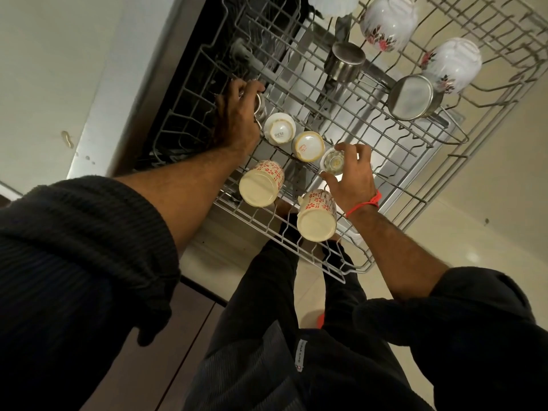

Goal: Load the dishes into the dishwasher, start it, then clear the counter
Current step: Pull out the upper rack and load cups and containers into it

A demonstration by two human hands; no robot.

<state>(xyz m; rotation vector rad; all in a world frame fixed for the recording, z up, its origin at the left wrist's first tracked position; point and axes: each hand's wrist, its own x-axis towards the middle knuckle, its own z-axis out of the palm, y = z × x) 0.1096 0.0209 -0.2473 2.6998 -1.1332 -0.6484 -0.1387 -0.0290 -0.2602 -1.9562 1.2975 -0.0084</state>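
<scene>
Both hands are seating glasses upside down in the rack (385,161). Left hand (237,120) is curling round a glass (259,106) by the cups; right hand (351,176) is pinching another glass (332,162). I'd be wedging each between tines so nothing's tipping.

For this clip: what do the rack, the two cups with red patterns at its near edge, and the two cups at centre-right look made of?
Rack: thin wire with a matte grey coating, probably coated metal.
Red-patterned cups: glossy cream glaze with printed red motifs and flat pale bases, seemingly ceramic.
Centre-right cups: brushed silver with soft reflections, likely stainless steel.
</scene>
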